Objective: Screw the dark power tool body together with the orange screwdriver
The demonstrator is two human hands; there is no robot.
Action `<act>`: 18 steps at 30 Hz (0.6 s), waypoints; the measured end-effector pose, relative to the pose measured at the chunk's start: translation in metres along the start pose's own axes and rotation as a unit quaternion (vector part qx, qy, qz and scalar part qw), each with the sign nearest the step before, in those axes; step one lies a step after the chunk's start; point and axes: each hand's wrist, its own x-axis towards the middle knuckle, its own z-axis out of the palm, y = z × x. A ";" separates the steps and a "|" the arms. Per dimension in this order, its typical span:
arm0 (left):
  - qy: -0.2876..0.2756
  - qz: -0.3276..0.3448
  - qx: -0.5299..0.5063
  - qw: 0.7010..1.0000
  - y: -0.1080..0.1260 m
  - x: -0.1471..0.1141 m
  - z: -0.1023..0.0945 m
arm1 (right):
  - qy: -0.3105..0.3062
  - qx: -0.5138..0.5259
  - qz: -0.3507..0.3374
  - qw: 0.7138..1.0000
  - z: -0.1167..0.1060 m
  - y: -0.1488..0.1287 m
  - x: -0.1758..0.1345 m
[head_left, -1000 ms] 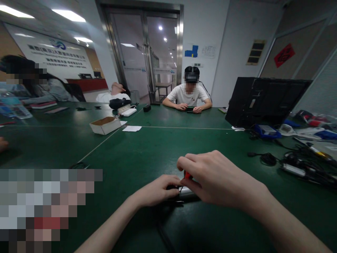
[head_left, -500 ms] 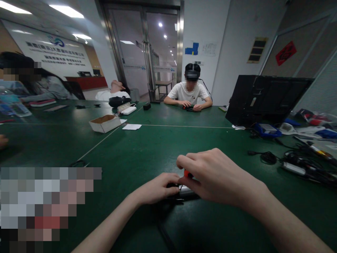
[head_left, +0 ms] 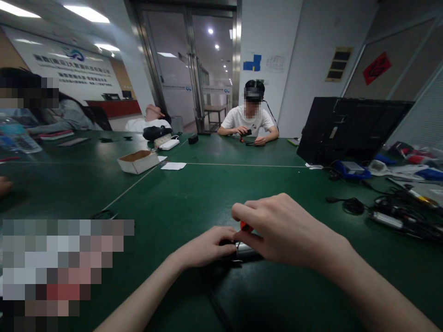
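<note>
On the green table point(head_left: 194, 193), just in front of the person, the left hand point(head_left: 207, 246) presses down on a small dark-and-silver part point(head_left: 245, 251), fingers curled narrow over its left end — a grip that looks meant to keep it from sliding. The part lies flat, its long axis running left to right, the silver end pointing right under the other hand. The right hand point(head_left: 287, 230) pinches a red-handled screwdriver point(head_left: 246, 226) between thumb and fingertips, closed tight on the handle; the shaft slants down and left toward the part's top, likely so the tip can bear straight on it. Well right of the part lies a tangle of cables point(head_left: 391, 214) — a black monitor point(head_left: 349, 129) stands beyond.
</note>
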 end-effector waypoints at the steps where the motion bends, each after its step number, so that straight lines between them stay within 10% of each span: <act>1: 0.002 -0.007 -0.002 1.000 0.000 0.000 0.000 | 0.000 -0.003 0.002 1.000 0.001 0.000 0.000; 18: -0.003 0.007 -0.011 1.000 -0.002 0.000 -0.001 | 0.000 -0.003 -0.002 1.000 0.000 -0.002 -0.002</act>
